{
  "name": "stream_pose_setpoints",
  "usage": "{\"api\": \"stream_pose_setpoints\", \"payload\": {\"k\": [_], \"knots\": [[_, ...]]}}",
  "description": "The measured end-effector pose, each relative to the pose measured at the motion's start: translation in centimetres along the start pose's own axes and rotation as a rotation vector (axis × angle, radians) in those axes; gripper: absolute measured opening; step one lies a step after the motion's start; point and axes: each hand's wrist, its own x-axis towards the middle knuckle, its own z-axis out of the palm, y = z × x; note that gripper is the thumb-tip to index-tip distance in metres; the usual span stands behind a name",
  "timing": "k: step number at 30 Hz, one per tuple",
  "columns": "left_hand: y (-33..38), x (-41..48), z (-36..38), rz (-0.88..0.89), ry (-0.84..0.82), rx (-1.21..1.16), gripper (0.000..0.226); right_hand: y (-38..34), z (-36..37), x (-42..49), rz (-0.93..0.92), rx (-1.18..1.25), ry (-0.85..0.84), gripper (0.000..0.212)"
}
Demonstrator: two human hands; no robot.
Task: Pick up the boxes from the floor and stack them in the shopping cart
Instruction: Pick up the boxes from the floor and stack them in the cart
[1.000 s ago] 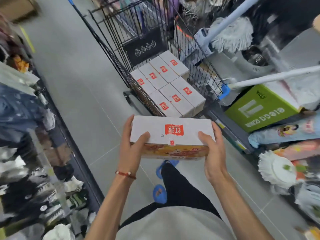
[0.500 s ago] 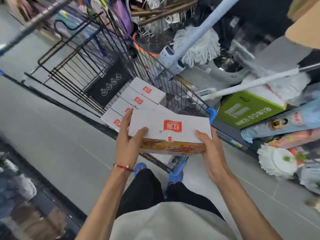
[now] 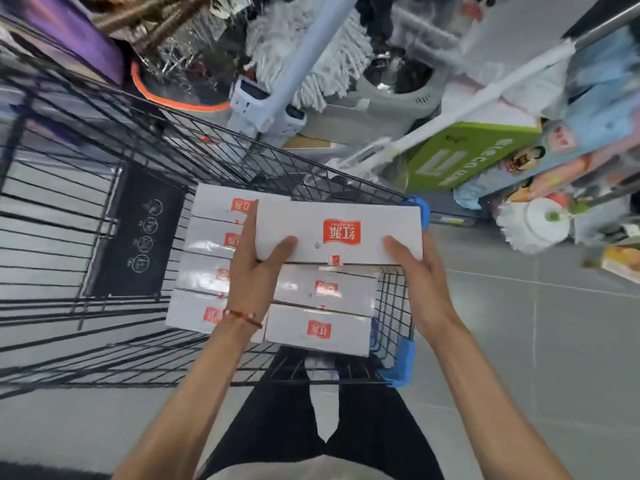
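I hold a white box with a red logo point(image 3: 346, 223) flat above the black wire shopping cart point(image 3: 104, 140). My left hand point(image 3: 254, 271) grips its left end and my right hand point(image 3: 420, 271) grips its right end, thumbs on top. Below it, several matching white boxes point(image 3: 322, 329) lie in two rows on the cart floor at the near right end. The held box hides the far part of the right row.
Mops point(image 3: 298, 53), a grey bucket point(image 3: 398, 95), a green carton point(image 3: 464, 154) and packaged goods point(image 3: 571, 150) crowd the shelf side beyond and right of the cart. Grey tiled floor point(image 3: 536, 341) lies to the right. My legs stand just behind the cart's near end.
I have stepped up to the cart and carried the box forward, from in front of the cart to directly above the boxes inside it. Both hands keep their grip.
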Motion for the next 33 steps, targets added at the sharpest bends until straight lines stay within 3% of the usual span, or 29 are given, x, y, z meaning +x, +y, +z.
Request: {"api": "stream_pose_setpoints", "payload": {"k": [10,24,33], "knots": [[-3.7,8.3,1.7,0.128,-0.019,0.170,0.056,3.9,0.5,5.5,-0.086,0.055,0.109,0.052],[-9.2,11.2,2.0,0.091,-0.046,0.067,0.057,7.7,0.9,8.4,-0.143,-0.035,0.110,0.059],[-11.4,12.2,1.7,0.057,-0.018,-0.045,0.062,8.8,0.5,8.7,-0.181,-0.110,0.023,0.066]]}}
